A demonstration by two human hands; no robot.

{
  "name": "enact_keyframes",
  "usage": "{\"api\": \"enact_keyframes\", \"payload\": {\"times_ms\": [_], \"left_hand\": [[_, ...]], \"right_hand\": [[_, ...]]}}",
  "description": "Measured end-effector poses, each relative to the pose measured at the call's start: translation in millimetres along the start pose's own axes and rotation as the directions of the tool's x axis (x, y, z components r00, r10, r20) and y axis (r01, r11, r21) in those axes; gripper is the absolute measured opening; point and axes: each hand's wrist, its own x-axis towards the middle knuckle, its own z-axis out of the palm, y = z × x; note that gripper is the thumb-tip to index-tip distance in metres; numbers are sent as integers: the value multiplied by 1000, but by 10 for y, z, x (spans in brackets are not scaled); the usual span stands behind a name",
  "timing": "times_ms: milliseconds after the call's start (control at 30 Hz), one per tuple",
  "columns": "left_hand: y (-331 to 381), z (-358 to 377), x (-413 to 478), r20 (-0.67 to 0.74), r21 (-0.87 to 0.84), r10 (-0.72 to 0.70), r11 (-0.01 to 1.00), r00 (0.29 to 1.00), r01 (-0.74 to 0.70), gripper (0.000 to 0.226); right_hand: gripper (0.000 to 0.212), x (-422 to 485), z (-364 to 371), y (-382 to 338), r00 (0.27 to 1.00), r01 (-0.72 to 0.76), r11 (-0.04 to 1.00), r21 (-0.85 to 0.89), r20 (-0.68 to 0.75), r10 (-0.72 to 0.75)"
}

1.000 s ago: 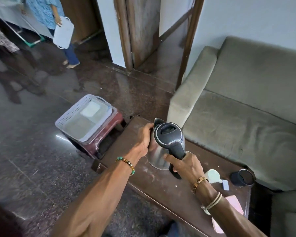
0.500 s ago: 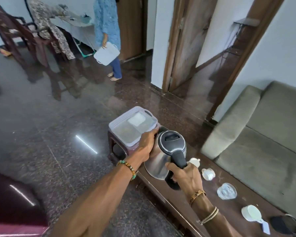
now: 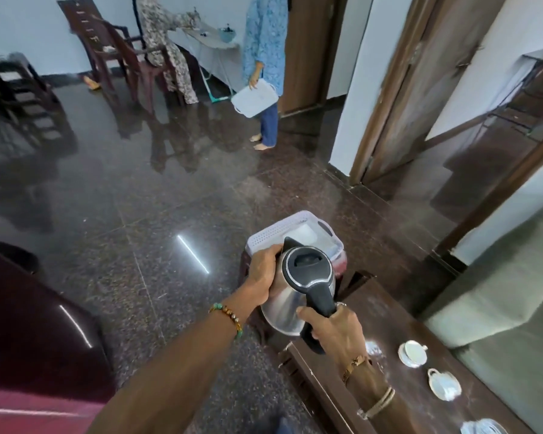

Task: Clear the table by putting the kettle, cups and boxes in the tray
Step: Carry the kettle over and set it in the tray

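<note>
Stainless-steel electric kettle [image 3: 298, 286] with a black lid and a black handle, held off the surface and tilted, spout pointing away from the wearer. The right hand [image 3: 336, 330] is closed round the black handle. The left hand [image 3: 262, 272] lies against the kettle's steel wall just below the lid, its fingers curved round the body, so both hands carry the load.

The kettle hangs over the far end of the dark brown wooden table [image 3: 386, 311]. It overlaps the near rim of the white perforated plastic tray [image 3: 264, 238]. Whether its base is already over the tray or short of it cannot be settled from this angle. The tray has cut-out handles and sits on a dark red stool [image 3: 343, 265] just beyond the table's end.

On the table, nearer the wearer and well apart from the kettle, stand two white cups on saucers [image 3: 413, 353] [image 3: 444, 384]. A third pale, blurred piece [image 3: 483, 429] lies at the lower edge.

A grey-green upholstered sofa [image 3: 499, 292] runs beside the table on the right. The floor [image 3: 138, 214] is dark polished stone. In the background a person in blue clothing [image 3: 265, 36] holds a white tray-like object [image 3: 254, 98] near brown plastic chairs [image 3: 113, 48].
</note>
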Motion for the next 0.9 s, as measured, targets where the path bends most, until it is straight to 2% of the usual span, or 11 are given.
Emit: {"api": "enact_keyframes", "payload": {"times_ms": [200,400,533,667,800,900], "left_hand": [[134,-110,554,-43,-22,-62,998,997,61,32],[360,-88,985,-62,-67,-36,997,997,32,34],[465,-66,1346,-76,-44,-62,997,995,59,40],[450,-42,1798,-71,-2,-82,997,994,82,29],[440,-8,2300,-43,2,-101,995,994,101,45],[428,-2,2599,20,-38,-166,985,986,166,53]], "right_hand": [[35,552,168,-221,998,-3,997,-76,59,8],[32,1037,207,-442,996,50,992,-115,80,-41],[27,1396,281,-534,999,27,983,-182,36,-21],[27,1787,414,-556,999,-17,984,-179,27,22],[24,2209,605,-542,998,-62,986,-157,3,64],[21,2487,766,-503,997,-74,986,-152,-18,72]]}}
